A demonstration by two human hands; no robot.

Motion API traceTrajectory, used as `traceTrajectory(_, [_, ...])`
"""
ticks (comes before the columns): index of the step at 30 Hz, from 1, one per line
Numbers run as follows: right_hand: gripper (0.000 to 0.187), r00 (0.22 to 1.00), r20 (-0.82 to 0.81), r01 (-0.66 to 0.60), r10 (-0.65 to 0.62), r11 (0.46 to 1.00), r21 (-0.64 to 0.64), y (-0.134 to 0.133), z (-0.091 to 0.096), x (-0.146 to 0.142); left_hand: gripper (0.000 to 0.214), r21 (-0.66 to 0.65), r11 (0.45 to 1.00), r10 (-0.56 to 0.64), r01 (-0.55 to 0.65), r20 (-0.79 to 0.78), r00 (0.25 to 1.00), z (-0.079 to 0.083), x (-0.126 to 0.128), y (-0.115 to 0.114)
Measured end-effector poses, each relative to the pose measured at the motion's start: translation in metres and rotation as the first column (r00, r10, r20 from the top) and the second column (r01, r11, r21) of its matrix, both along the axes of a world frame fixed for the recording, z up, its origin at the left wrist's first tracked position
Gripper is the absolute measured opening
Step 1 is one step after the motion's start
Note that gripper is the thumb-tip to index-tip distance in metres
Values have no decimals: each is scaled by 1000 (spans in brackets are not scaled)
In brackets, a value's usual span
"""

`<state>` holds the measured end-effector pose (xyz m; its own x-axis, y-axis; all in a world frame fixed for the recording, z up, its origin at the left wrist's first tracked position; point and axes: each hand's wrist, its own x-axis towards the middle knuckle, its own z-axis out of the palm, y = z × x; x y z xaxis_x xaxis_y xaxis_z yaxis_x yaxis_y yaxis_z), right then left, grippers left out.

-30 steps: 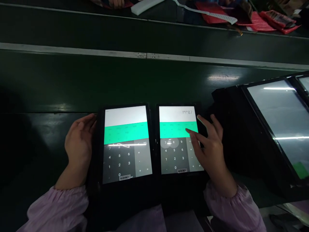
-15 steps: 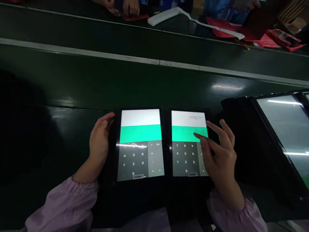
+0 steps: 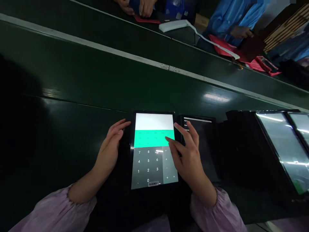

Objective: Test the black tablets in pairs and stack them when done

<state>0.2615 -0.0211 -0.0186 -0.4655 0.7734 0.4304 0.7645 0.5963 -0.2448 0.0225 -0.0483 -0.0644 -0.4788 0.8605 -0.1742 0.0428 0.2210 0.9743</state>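
A black-framed tablet (image 3: 148, 166) lies in front of me, its lit screen showing a calculator with a white top, a green band and grey number keys. My right hand (image 3: 187, 151) is over its right side, index fingertip at the green band and the other fingers apart. By the tablet's left edge rests my left hand (image 3: 109, 145), fingers stretched out and holding nothing. Just right of it lies a second tablet (image 3: 205, 148), its screen dark with small white text at the top, partly hidden behind my right hand.
More large screens (image 3: 277, 135) lie at the right, reflecting ceiling lights. A pale metal strip (image 3: 145, 59) crosses the dark green bench. Beyond it are a co-worker's hands (image 3: 146, 7), a blue sleeve (image 3: 231, 16), white foam (image 3: 173, 25) and red packaging (image 3: 218, 45).
My right hand has moved left from the second tablet to the first. The second tablet's screen has switched from the calculator to a dark page with text. The view has tilted.
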Motion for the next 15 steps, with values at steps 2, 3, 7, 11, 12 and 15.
traceTrajectory(2, [36,999,-6,52,-52,998,32,-1,-1,1,37,-18,1000,-5,5,6,1000,1,1,-1])
traceTrajectory(3, [35,998,-6,61,-61,997,39,-2,-2,0,37,-17,1000,-13,13,7,1000,1,1,-1])
traceTrajectory(7, [33,1000,-1,0,0,1000,3,-5,-4,-4,37,16,999,-44,44,-3,999,-2,0,-3])
traceTrajectory(11, [34,999,-39,21,-21,1000,10,-3,-5,0,52,49,987,-150,152,-48,988,-13,-3,-9])
traceTrajectory(12, [34,998,-42,38,-38,999,21,-3,-5,1,57,66,981,-175,180,-72,982,-17,-3,-10])
traceTrajectory(15, [31,998,-60,15,-14,1000,17,-7,-2,0,65,90,965,-230,248,-166,959,-27,-5,-14])
